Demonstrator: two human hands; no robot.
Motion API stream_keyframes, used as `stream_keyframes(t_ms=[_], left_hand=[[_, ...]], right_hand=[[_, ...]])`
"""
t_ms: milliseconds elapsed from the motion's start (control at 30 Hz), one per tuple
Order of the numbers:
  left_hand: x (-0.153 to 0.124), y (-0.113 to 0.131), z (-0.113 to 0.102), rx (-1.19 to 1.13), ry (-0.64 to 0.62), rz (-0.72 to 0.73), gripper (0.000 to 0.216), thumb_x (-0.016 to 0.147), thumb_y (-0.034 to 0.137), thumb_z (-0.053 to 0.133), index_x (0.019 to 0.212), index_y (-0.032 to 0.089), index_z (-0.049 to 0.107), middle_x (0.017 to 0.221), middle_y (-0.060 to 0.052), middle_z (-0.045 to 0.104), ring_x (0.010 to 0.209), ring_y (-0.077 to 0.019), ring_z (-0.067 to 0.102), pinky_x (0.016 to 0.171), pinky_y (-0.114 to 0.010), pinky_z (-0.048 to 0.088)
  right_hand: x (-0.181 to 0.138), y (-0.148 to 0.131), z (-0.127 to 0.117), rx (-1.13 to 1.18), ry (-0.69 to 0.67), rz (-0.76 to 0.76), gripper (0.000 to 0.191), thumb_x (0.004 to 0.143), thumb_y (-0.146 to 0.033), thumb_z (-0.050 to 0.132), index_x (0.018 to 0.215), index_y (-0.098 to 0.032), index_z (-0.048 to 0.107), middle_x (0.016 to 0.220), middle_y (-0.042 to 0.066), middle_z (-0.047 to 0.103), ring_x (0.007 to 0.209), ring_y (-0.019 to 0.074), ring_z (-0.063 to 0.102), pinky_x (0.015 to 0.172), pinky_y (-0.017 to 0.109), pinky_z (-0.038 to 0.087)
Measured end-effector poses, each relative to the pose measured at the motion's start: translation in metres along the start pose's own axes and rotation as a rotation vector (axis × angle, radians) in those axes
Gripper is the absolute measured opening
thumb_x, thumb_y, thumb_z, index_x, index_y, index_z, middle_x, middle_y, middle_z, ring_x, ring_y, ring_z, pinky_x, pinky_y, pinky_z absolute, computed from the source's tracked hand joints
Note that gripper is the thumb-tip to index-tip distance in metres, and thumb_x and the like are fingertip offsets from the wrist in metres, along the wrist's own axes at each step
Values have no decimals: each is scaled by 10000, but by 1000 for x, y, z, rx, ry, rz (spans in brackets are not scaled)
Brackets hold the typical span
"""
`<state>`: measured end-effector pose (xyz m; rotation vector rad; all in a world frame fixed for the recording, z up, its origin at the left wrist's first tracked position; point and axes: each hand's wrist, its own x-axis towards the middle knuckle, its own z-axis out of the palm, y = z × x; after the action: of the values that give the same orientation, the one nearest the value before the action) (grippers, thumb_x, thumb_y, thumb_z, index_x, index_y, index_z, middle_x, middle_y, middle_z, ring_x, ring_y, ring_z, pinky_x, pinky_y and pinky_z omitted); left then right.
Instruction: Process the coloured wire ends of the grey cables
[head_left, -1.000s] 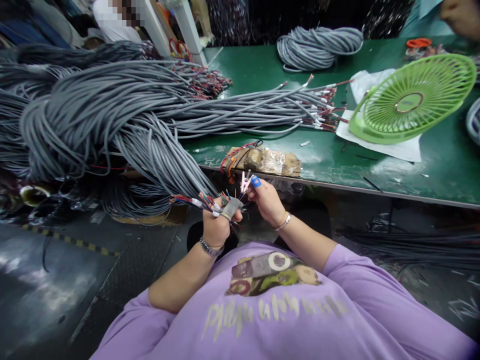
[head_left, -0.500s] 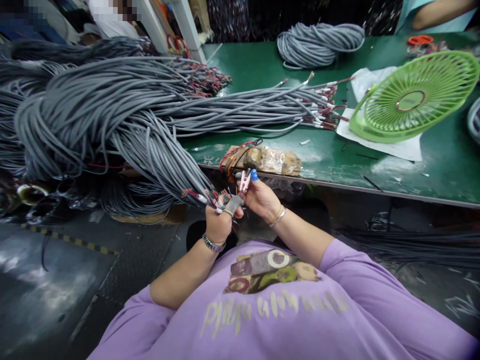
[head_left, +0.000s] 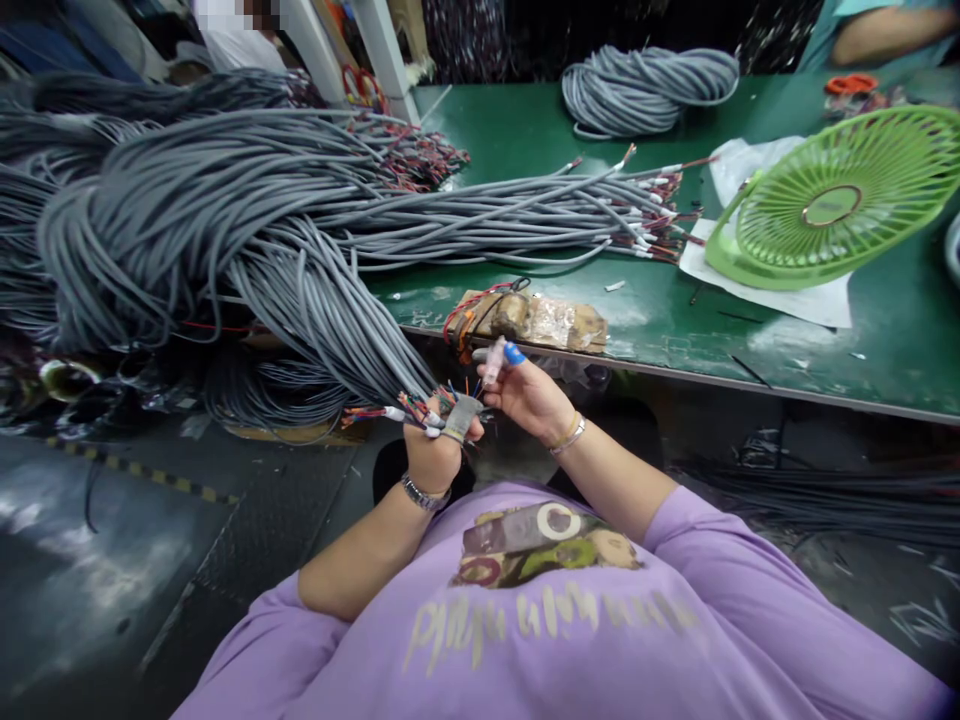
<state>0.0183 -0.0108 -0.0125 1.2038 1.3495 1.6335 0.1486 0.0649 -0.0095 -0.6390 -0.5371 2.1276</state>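
My left hand (head_left: 433,458) is closed round the ends of a bundle of grey cables (head_left: 352,310) at the table's front edge. Thin coloured wires (head_left: 416,408) fan out above its fingers, and a grey wrap (head_left: 462,416) covers its thumb. Just to the right, my right hand (head_left: 531,398) pinches a small pale pink tool (head_left: 494,362) that looks like a clip or snips; its jaws are blurred. A blue cover (head_left: 514,352) sits on a digit of that hand. The tool is close to the wire ends; whether it touches one I cannot tell.
More grey cables (head_left: 480,225) lie across the green table (head_left: 510,120). A taped wooden block (head_left: 555,322) sits at the front edge. To the right stands a green fan (head_left: 832,205); behind are a cable coil (head_left: 649,90) and another person's arm (head_left: 892,38).
My right hand has shifted slightly right and down, and its pink tool, seen with spread arms before, is now blurred. Some wires have swung out left of my left hand.
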Motion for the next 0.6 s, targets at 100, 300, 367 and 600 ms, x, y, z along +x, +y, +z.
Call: stream_keyframes(t_ms=[100, 300, 367, 600], left_hand=[[2, 7, 4, 60, -19, 71, 219, 802, 305, 673, 639, 160, 654, 518, 5, 635, 440, -97, 581, 460, -200, 487], [8, 13, 10, 164, -33, 175, 252, 822, 285, 647, 607, 154, 639, 515, -3, 633, 457, -99, 594, 494, -205, 506], [9, 9, 10, 167, -38, 169, 232, 826, 290, 646, 640, 152, 649, 525, -1, 639, 456, -100, 595, 491, -207, 508], [9, -4, 6, 171, -34, 138, 191, 825, 295, 657, 700, 150, 656, 546, 3, 652, 453, -102, 596, 489, -211, 517]], right_hand=[[-2, 2, 1, -34, 4, -94, 317, 764, -465, 726, 817, -163, 645, 658, -28, 581, 568, 76, 461, 539, 194, 415], [3, 13, -4, -170, 143, -341, 434, 711, -583, 731, 705, -164, 616, 629, -24, 568, 549, 73, 455, 524, 200, 391], [7, 14, -4, -157, 111, -279, 460, 728, -620, 699, 719, -165, 624, 626, -17, 569, 553, 81, 467, 527, 208, 401], [14, 10, 4, 88, 126, -56, 396, 790, -572, 683, 815, -178, 658, 702, -3, 634, 625, 95, 545, 567, 204, 446]])
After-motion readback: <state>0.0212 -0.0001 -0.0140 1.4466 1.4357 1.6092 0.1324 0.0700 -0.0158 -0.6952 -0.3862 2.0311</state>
